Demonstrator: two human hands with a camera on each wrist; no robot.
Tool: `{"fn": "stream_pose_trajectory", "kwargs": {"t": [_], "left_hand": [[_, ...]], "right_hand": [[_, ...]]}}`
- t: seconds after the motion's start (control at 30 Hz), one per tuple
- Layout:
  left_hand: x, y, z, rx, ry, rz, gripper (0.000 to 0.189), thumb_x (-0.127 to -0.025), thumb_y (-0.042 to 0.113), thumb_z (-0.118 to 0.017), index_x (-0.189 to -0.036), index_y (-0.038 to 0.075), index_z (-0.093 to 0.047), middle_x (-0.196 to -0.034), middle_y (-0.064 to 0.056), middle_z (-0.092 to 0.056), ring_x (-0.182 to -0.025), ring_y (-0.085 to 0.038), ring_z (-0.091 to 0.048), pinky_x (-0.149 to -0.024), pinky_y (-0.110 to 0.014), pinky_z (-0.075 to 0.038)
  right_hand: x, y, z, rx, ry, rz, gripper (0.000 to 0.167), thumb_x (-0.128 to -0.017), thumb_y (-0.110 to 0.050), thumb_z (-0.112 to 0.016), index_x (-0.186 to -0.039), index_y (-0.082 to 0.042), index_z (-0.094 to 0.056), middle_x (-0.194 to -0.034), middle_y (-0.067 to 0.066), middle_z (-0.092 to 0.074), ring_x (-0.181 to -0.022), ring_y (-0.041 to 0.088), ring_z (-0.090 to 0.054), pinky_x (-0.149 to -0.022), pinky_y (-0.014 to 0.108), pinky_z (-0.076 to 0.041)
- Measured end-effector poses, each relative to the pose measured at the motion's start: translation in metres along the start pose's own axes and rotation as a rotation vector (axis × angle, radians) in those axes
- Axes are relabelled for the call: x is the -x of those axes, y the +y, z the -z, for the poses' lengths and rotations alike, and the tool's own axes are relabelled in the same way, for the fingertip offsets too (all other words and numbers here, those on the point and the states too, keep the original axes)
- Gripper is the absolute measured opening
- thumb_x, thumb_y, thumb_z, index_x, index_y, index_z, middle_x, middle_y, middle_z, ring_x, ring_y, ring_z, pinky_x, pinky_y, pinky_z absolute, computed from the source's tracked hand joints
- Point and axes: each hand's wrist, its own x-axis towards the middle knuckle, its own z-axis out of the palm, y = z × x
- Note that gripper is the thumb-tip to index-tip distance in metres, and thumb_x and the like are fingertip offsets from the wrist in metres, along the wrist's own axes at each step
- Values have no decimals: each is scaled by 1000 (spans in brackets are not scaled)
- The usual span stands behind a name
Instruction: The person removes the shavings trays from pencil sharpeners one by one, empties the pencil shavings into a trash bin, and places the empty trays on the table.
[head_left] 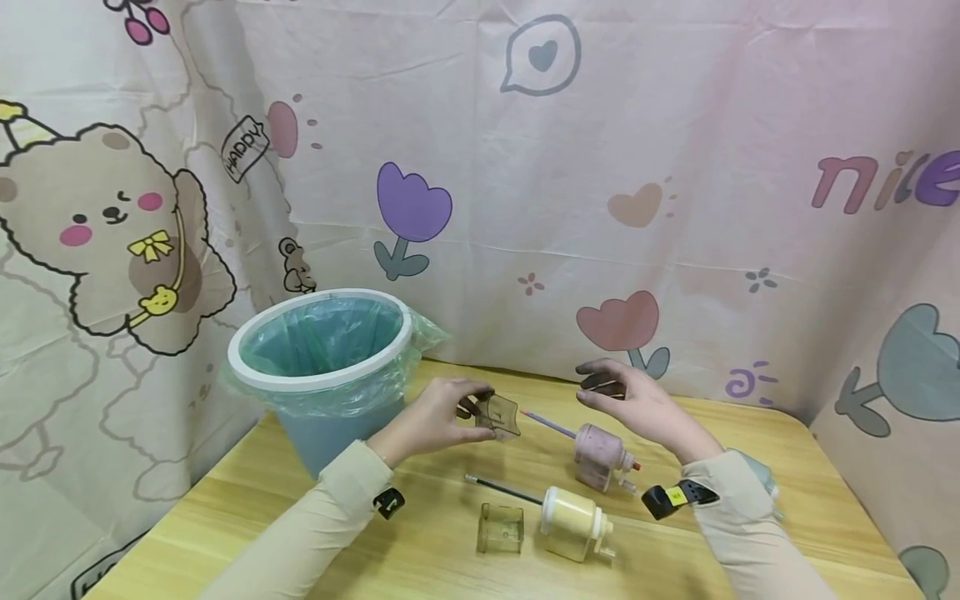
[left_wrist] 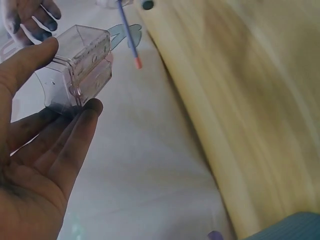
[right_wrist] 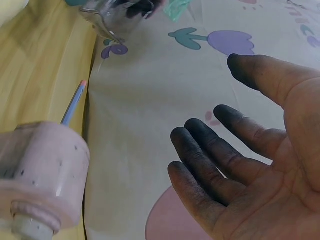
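Note:
My left hand (head_left: 442, 421) pinches a clear plastic shavings box (head_left: 498, 414) between thumb and fingers, above the table beside the bin. In the left wrist view the see-through box (left_wrist: 75, 70) looks empty. The right hand (head_left: 633, 404) hovers with loosely bent, dark-smudged fingers and holds nothing. Below it stands a pink pencil sharpener (head_left: 597, 454) with a crank and a blue pencil (head_left: 551, 423) in its front. Nearer me, a yellow pencil sharpener (head_left: 572, 521) has a dark pencil (head_left: 504, 489) in it. A second clear shavings box (head_left: 501, 529) sits just left of the yellow one.
A blue bin (head_left: 318, 385) with a white rim and a green plastic liner stands at the table's left edge. Partly behind my right sleeve is a greenish object (head_left: 756, 471). A printed curtain (head_left: 487, 167) hangs behind the wooden table (head_left: 420, 533).

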Motion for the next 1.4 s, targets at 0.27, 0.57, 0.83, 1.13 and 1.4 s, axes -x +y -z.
{"fn": "stream_pose_trajectory", "kwargs": {"t": [0.27, 0.57, 0.83, 1.13, 1.4], "left_hand": [[-1, -14, -18, 24, -52, 38, 56, -86, 33, -92, -130, 3, -73, -118, -10, -80, -100, -20, -79, -89, -30, -65], [-3, -28, -33, 114, -124, 94, 60, -86, 34, -92, -134, 4, -72, -123, -12, -79, -99, -20, -79, -89, -30, -64], [-10, -35, -48, 203, -177, 129, 59, -86, 30, -93, -135, 5, -71, -121, -11, -79, -93, -14, -79, -80, -19, -62], [-17, -33, -61, 281, -235, 139, 56, -87, 25, -92, -134, 4, -71, -119, -11, -78, -95, -16, -80, -79, -17, -62], [-21, -36, -69, 287, -250, 125, 55, -88, 27, -92, -135, 6, -71, -122, -10, -77, -95, -14, -80, -79, -17, -62]], "right_hand": [[9, 12, 7, -16, 6, -12, 49, -105, -30, -69, -146, -3, -60, -129, 16, -75, -116, 30, -74, -98, 40, -60], [17, 21, 14, -9, 21, -47, 52, -106, -32, -69, -148, -4, -58, -130, 15, -75, -116, 29, -73, -95, 36, -60], [23, 29, 19, 5, 48, -64, 53, -105, -32, -69, -148, -4, -58, -134, 18, -73, -113, 27, -74, -89, 25, -59], [36, 40, 25, 18, 69, -79, 52, -105, -31, -69, -147, -1, -58, -126, 15, -76, -110, 25, -74, -87, 24, -59], [48, 48, 36, 26, 70, -130, 54, -106, -34, -68, -148, -2, -57, -128, 14, -75, -111, 23, -72, -86, 23, -59]]}}
